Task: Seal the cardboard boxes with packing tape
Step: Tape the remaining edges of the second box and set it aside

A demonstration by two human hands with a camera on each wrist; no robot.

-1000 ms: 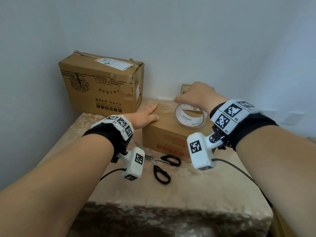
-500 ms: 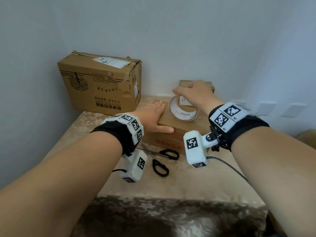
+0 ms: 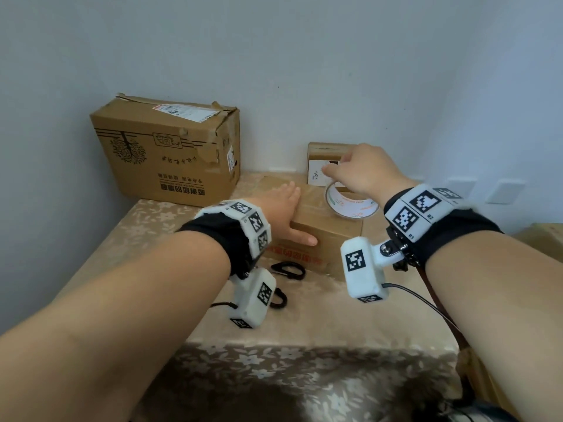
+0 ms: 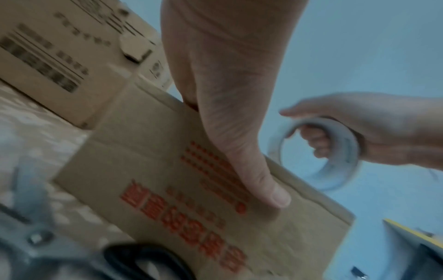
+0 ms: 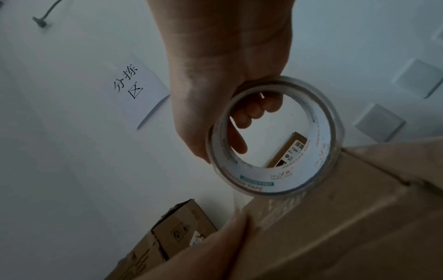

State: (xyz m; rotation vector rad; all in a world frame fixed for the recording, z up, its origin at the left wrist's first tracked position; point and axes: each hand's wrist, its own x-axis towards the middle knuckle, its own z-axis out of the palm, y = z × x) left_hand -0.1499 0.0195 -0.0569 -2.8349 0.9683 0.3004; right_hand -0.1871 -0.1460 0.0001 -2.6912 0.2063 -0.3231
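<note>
Low box [image 3: 323, 236] flat on desk [image 3: 320, 318], long axis running left to right across the view. Left hand [image 3: 281, 214] flat on its left end, fingers straight along the top, thumb [image 4: 268, 191] lying along the front top edge, pressing rather than gripping. Right hand [image 3: 362, 175] just above the box's right half, fingers hooked through the core of tape roll [image 3: 352, 204] and curled round its rim. Roll tilted, lower edge at or just above the box top; from the right wrist view a clear strip seems to run from the roll down onto the cardboard near the left fingertips [image 5: 237, 225], though hard to be sure. Likely next: draw the roll rightward along the long axis, away from the anchoring left hand. Right hand nearer the free end, so better placed for the pull. Scissors [image 3: 286, 271] on desk just in front of box, nearer the left hand. Big box [image 3: 164, 153] well back left; small box [image 3: 323, 153] behind against the wall.
</note>
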